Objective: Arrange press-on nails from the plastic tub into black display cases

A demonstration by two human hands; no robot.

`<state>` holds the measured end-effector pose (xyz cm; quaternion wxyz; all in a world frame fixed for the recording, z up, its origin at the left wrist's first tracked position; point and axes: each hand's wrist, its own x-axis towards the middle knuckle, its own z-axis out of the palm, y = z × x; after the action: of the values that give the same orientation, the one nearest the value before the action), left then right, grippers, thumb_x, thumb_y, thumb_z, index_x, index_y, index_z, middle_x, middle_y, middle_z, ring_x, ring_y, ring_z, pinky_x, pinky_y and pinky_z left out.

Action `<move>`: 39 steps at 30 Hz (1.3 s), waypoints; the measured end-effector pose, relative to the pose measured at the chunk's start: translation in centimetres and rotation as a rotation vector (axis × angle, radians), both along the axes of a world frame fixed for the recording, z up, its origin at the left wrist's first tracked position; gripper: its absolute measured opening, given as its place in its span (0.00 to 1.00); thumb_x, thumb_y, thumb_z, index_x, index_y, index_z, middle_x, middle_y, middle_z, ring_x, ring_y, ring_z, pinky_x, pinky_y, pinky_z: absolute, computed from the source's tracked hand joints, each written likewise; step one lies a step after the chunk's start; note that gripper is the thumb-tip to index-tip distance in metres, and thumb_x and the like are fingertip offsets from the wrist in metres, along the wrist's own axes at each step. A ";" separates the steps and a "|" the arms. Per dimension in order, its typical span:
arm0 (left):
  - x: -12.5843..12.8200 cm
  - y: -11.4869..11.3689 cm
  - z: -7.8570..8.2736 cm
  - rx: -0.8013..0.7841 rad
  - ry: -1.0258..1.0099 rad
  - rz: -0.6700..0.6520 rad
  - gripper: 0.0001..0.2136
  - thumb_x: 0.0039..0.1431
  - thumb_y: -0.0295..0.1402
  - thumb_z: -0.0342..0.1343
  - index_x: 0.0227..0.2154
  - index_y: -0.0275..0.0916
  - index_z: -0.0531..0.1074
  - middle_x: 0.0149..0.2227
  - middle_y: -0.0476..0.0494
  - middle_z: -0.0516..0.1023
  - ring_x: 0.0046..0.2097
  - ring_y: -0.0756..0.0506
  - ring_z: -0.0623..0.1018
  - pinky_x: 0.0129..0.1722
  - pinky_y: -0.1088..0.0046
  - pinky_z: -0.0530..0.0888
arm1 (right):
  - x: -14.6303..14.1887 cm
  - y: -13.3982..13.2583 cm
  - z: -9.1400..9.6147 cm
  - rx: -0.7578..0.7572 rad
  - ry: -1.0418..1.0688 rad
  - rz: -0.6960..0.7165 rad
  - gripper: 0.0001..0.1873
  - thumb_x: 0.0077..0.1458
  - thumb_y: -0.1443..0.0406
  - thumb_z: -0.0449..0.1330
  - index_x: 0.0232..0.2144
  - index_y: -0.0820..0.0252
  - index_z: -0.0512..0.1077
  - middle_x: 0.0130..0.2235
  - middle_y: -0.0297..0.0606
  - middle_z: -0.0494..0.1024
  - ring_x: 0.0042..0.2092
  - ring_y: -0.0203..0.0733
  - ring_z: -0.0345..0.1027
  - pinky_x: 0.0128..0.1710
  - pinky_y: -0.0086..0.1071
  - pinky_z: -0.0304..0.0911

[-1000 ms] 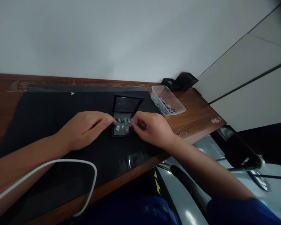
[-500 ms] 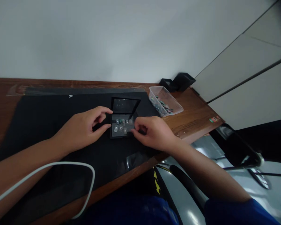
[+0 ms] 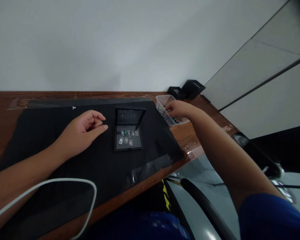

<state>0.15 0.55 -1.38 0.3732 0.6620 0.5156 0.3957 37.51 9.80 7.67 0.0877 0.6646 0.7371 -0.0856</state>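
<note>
A small black case [image 3: 128, 141] lies open on the black mat [image 3: 52, 140], its lid [image 3: 129, 115] raised toward the wall. Several small pale and green pieces [image 3: 127, 136] sit in its tray. My left hand [image 3: 82, 131] rests on the mat just left of the case, fingers loosely curled, holding nothing. My right hand [image 3: 178, 108] reaches into the clear plastic tub [image 3: 162, 100] of small coloured pieces at the mat's right edge; its fingertips are hidden inside the tub.
The mat lies on a brown wooden desk [image 3: 202, 133] against a white wall. Two black holders [image 3: 187, 89] stand behind the tub. A white cable [image 3: 65, 181] loops over the near left. A chair armrest [image 3: 202, 206] sits below the desk edge.
My right hand left the case and moved right and back into the plastic tub. My left hand drew away from the case's left edge and now rests on the mat.
</note>
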 end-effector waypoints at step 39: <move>0.0 -0.5 -0.1 0.043 0.187 -0.106 0.17 0.62 0.50 0.61 0.43 0.43 0.80 0.28 0.50 0.74 0.29 0.47 0.73 0.29 0.71 0.71 | -9.2 -11.8 -4.0 -0.413 0.947 0.028 0.08 0.70 0.66 0.62 0.35 0.59 0.69 0.29 0.25 0.68 0.30 0.32 0.58 0.32 0.30 0.55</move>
<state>0.14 0.08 -1.44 0.3293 0.7302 0.5041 0.3228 28.26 -1.99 3.65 -0.1251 0.5119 0.6725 -0.5197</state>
